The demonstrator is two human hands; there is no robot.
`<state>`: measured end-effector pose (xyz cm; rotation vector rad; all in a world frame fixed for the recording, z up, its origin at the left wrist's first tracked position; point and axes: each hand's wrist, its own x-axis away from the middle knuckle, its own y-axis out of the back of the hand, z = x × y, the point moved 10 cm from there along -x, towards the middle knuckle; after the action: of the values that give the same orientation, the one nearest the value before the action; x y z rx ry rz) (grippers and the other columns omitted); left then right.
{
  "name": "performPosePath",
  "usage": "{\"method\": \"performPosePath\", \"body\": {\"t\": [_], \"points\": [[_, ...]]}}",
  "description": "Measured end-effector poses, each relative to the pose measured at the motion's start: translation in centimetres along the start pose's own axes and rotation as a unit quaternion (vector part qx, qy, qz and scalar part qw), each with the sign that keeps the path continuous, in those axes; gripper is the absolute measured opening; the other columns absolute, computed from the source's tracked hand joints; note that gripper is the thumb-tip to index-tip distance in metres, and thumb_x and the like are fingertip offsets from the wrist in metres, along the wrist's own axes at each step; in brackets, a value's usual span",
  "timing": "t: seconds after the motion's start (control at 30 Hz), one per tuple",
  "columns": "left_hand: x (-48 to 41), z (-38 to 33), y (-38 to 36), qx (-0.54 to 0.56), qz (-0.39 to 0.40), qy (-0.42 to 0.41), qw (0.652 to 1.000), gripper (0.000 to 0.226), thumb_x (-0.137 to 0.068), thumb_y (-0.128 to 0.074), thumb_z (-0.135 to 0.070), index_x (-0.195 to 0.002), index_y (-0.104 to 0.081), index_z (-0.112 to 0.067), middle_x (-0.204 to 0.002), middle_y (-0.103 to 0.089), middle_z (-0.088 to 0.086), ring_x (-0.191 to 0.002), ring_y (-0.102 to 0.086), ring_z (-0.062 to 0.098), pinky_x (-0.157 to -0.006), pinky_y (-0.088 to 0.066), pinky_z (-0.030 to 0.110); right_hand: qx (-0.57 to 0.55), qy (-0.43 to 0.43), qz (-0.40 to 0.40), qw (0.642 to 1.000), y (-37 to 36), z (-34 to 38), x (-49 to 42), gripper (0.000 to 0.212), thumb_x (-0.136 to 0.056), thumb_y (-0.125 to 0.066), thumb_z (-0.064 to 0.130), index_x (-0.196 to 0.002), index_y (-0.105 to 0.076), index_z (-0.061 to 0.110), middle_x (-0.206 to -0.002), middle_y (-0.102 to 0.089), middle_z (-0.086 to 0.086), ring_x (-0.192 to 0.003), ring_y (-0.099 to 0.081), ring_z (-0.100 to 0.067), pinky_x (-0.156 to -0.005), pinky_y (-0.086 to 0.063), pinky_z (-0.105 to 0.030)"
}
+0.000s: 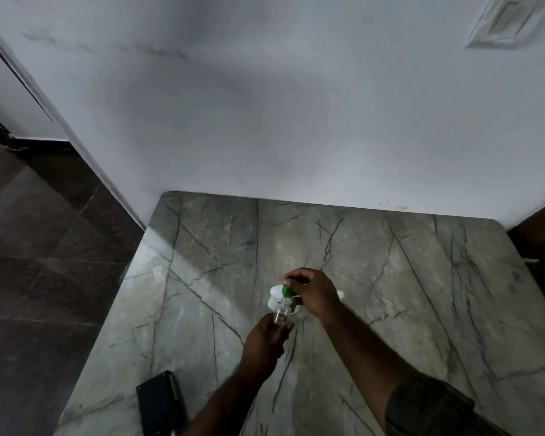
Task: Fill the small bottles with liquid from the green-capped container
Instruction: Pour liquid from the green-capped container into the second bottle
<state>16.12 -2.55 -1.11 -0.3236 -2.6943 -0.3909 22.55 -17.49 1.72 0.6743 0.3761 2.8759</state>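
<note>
Green-capped container (286, 291) tilts above the desk (390, 278), right hand (312, 291) gripping it, nozzle aimed toward seven o'clock at the small clear bottle (280, 314) pinched in the left hand (265, 341) just below, its mouth toward one o'clock.

No text, label, brand, number or sign could be read anywhere. The white container (279, 298) with its green cap (286, 291) was too small and blurred to show any lettering.
</note>
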Motion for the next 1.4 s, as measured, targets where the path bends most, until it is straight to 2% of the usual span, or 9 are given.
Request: {"method": "performPosePath", "body": {"t": [0.1,0.17,0.4,0.57,0.73,0.93,1.2,1.27,1.4], "points": [[-0.3,-0.3,0.1,-0.01,-0.007,-0.008,1.0,0.015,-0.097,-0.062,-0.033,-0.098,-0.063,-0.018,-0.073,-0.063,-0.004,-0.046,-0.05,-0.001,-0.046,-0.042,0.014,0.006,0.006,0.011,1.0,0.1,0.2,0.2,0.008,-0.086,-0.071,0.017,-0.093,-0.075,0.019,-0.09,-0.075,0.003,-0.085,-0.071,-0.014,-0.067,-0.057,-0.029],[-0.4,-0.6,-0.1,-0.017,-0.003,-0.014,1.0,0.017,-0.096,-0.063,-0.034,-0.096,-0.064,-0.017,-0.072,-0.063,-0.004,-0.045,-0.049,-0.001,-0.045,-0.041,0.013,0.016,0.016,0.014,1.0,0.2,0.4,0.2,0.009,-0.086,-0.071,0.02,-0.094,-0.075,0.019,-0.089,-0.075,0.005,-0.085,-0.07,-0.013,-0.065,-0.05,-0.024],[0.0,-1.1,-0.3,-0.024,-0.003,-0.029,0.999,0.019,-0.098,-0.059,-0.035,-0.088,-0.062,-0.02,-0.07,-0.064,-0.003,-0.041,-0.048,-0.001,-0.043,-0.039,0.012,0.027,0.01,0.029,0.999,0.2,0.6,0.3,0.009,-0.086,-0.071,0.021,-0.094,-0.074,0.02,-0.09,-0.075,0.004,-0.085,-0.069,-0.013,-0.065,-0.047,-0.021],[0.3,-0.2,-0.2,-0.034,0.009,-0.02,0.999,0.017,-0.098,-0.058,-0.038,-0.102,-0.065,-0.022,-0.074,-0.066,-0.004,-0.046,-0.049,0.0,-0.046,-0.042,0.015,0.012,0.007,0.023,1.0,0.3,0.7,0.7,0.006,-0.087,-0.071,0.022,-0.092,-0.072,0.022,-0.089,-0.073,0.005,-0.084,-0.069,-0.012,-0.059,-0.05,-0.02],[0.5,0.2,-0.1,-0.031,-0.001,-0.017,0.999,0.02,-0.098,-0.058,-0.038,-0.096,-0.065,-0.02,-0.072,-0.065,-0.004,-0.046,-0.05,0.001,-0.046,-0.043,0.017,0.0,0.009,0.026,1.0,0.1,0.8,1.0,0.009,-0.087,-0.071,0.02,-0.095,-0.073,0.016,-0.087,-0.072,0.002,-0.078,-0.067,-0.01,-0.056,-0.05,-0.018],[1.3,1.7,0.1,-0.032,-0.011,0.004,0.999,0.029,-0.099,-0.056,-0.04,-0.094,-0.065,-0.012,-0.069,-0.064,-0.003,-0.045,-0.05,0.003,-0.046,-0.043,0.019,-0.007,0.004,0.034,0.999,0.1,0.4,1.1,0.009,-0.086,-0.071,0.021,-0.094,-0.073,0.018,-0.087,-0.072,0.003,-0.082,-0.067,-0.012,-0.065,-0.055,-0.025],[0.5,-0.2,-0.4,-0.033,-0.009,-0.013,0.999,0.027,-0.1,-0.052,-0.042,-0.099,-0.062,-0.017,-0.074,-0.064,-0.003,-0.046,-0.05,-0.001,-0.046,-0.043,0.015,0.033,0.018,0.036,0.999,0.2,0.8,0.9,0.01,-0.086,-0.071,0.02,-0.095,-0.074,0.017,-0.09,-0.074,0.001,-0.085,-0.069,-0.015,-0.079,-0.056,-0.031],[0.4,-0.1,-0.4,-0.027,-0.009,-0.008,1.0,0.028,-0.101,-0.051,-0.041,-0.101,-0.062,-0.016,-0.075,-0.064,-0.003,-0.047,-0.05,0.0,-0.046,-0.043,0.015,0.053,0.024,0.044,0.997,0.2,1.0,0.7,0.011,-0.086,-0.071,0.021,-0.096,-0.074,0.017,-0.091,-0.074,0.001,-0.082,-0.068,-0.011,-0.078,-0.055,-0.029],[0.1,-0.1,-0.3,-0.022,-0.01,-0.001,1.0,0.027,-0.101,-0.052,-0.04,-0.101,-0.062,-0.015,-0.076,-0.064,-0.001,-0.05,-0.051,0.003,-0.045,-0.042,0.015,0.101,0.056,0.033,0.993,0.3,1.2,0.4,0.015,-0.086,-0.072,0.023,-0.098,-0.075,0.016,-0.092,-0.074,0.001,-0.081,-0.064,-0.007,-0.069,-0.046,-0.013]]}}
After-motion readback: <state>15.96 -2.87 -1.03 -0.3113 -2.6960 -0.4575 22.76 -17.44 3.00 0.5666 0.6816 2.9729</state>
